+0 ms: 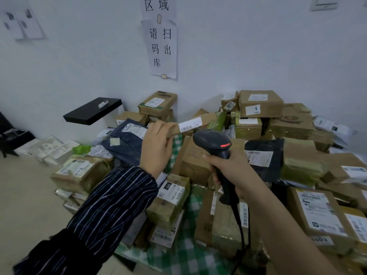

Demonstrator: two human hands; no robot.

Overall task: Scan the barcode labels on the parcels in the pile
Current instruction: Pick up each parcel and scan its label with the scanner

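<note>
Brown cardboard, long and slim: one parcel (209, 118) is held up over the middle of the heaped pile of cardboard boxes and mailer bags (260, 104). The left hand (156, 147) has its fingers curled round the parcel's near end, with a dark striped sleeve (111, 205) down to the wrist. A white barcode label (190, 125) wraps the parcel partway along and faces the camera.

The right hand (228, 171) grips the handle of a black pistol-shaped barcode scanner (211, 138), also over the pile's middle. The scanner head sits close under the label, apart from it, with a red light lit on its body. A black cable (241, 231) drops from the handle across the pile's front.

Green-and-white checked cloth (186, 255) shows under the pile's front edge. A white paper sign with black characters (162, 48) hangs on the wall behind the pile. A flat black shelf (93, 111) stands left of the pile.
</note>
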